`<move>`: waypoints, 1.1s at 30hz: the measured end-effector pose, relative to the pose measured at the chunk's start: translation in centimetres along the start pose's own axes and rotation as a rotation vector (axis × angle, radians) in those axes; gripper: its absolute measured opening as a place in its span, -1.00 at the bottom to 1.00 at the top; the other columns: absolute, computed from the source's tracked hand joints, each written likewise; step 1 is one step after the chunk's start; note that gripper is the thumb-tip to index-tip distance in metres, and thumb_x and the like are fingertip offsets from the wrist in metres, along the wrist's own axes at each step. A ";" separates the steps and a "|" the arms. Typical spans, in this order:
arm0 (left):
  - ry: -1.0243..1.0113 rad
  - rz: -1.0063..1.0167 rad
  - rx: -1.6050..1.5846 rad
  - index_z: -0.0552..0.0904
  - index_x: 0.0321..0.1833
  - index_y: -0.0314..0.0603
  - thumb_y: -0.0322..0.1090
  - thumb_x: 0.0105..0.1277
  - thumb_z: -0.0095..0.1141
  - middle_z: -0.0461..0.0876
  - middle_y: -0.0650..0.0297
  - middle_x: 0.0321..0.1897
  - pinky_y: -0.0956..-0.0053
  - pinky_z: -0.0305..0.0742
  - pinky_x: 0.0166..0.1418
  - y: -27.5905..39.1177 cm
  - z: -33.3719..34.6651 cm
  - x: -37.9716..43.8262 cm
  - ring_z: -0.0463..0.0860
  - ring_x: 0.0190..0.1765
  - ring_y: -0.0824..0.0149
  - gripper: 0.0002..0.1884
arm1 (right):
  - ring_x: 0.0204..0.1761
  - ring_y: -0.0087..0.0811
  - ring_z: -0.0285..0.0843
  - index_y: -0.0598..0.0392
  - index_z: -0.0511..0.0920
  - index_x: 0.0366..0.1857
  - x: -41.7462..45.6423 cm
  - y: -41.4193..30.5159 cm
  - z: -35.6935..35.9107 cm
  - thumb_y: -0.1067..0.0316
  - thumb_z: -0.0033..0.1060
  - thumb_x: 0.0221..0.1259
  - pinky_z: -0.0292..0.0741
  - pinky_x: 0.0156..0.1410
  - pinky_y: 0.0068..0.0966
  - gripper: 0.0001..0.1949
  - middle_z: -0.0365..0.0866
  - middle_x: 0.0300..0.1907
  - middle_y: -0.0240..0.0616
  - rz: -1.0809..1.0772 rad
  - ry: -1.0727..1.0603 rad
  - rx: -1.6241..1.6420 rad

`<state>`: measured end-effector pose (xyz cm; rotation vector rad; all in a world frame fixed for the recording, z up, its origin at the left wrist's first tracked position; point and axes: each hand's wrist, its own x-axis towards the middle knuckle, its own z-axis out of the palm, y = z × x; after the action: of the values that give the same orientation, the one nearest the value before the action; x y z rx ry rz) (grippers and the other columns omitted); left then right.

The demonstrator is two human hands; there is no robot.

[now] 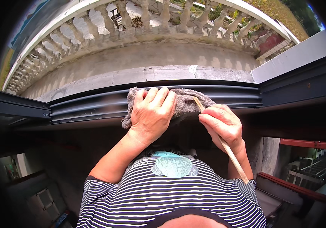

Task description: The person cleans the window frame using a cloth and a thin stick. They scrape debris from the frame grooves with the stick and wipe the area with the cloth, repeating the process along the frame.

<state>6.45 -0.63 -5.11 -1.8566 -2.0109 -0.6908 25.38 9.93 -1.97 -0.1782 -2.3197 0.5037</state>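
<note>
A grey-brown cloth (190, 99) lies bunched across the dark metal window track (94, 105). My left hand (154, 112) rests on the cloth's left part, with its fingers bent over it towards the rails. In my right hand (222, 124) is a thin wooden stick (232, 159), pinched between thumb and fingers. The stick's far tip touches or lies just over the cloth's right part, and its other end slants back towards my right sleeve. Parallel rails of the track run out on both sides of the cloth.
Beyond the track are a concrete ledge (157, 74) and a curved balustrade with pale balusters (165, 15). Dark frame sides stand at the left (23, 105) and right (299, 82). A red-framed opening (308, 193) is at the lower right.
</note>
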 end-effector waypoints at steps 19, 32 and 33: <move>-0.049 -0.286 0.230 0.68 -0.03 -0.18 0.12 0.30 0.15 0.62 0.27 -0.04 -0.30 -0.19 0.44 -0.6 -1.7 -3.0 0.51 0.16 0.21 -0.53 | -0.22 -0.17 0.69 0.22 0.68 -0.29 1.3 3.3 0.0 0.63 0.42 -0.05 0.64 -0.10 -0.40 -0.80 0.71 -0.25 -0.11 0.086 -0.145 0.036; -0.104 -0.322 0.067 0.60 0.05 -0.36 -0.05 0.31 0.16 0.63 0.08 0.03 0.08 0.15 0.31 -0.9 -2.4 -3.3 0.52 0.21 0.10 -0.53 | -0.26 -0.17 0.68 0.23 0.68 -0.30 4.3 2.8 4.8 0.55 0.49 -0.15 0.65 -0.19 -0.39 -0.75 0.71 -0.28 -0.11 -0.146 -0.159 0.164; -0.086 -0.324 0.044 0.59 0.05 -0.36 -0.09 0.31 0.17 0.63 0.08 0.03 0.10 0.16 0.29 -0.9 -2.3 -3.3 0.52 0.20 0.10 -0.56 | -0.26 -0.17 0.68 0.23 0.68 -0.30 4.5 2.7 5.1 0.55 0.49 -0.15 0.64 -0.19 -0.39 -0.75 0.71 -0.28 -0.11 -0.153 -0.160 0.178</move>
<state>5.67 -4.69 -5.07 -1.5765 -2.3921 -0.6515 18.54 12.08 -3.53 0.1280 -2.4041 0.6637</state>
